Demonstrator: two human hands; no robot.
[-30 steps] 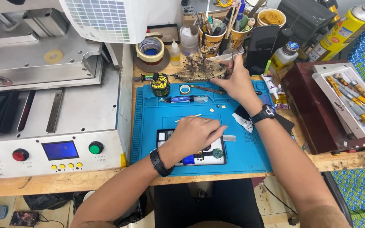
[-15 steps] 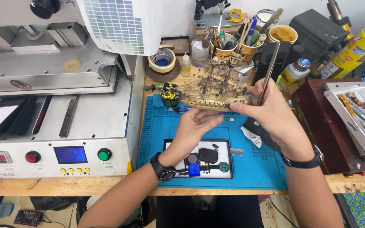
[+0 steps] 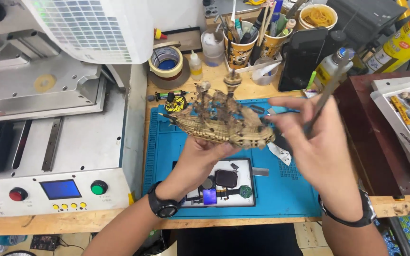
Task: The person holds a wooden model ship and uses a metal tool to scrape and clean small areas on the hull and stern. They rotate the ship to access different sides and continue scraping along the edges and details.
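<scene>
My left hand (image 3: 196,163) holds a small tan wooden model ship (image 3: 221,118) from below, lifted above the blue work mat (image 3: 290,189). My right hand (image 3: 321,149) is beside the ship's right end and grips a thin grey metal tool (image 3: 328,90) that points up and away. Under the ship, on the mat, lies an opened device (image 3: 221,187) with small dark parts on a white panel. Both wrists wear black bands.
A grey machine (image 3: 53,156) with red and green buttons and a blue screen fills the left. Tape roll (image 3: 165,61), small bottles, cups of tools (image 3: 240,45) and a dark phone (image 3: 302,59) crowd the back. A tray of tubes (image 3: 409,118) sits on a dark red box at right.
The ship has been raised off the bench into my left hand and tilted. My right hand went from reaching toward the back to gripping the thin tool beside the ship.
</scene>
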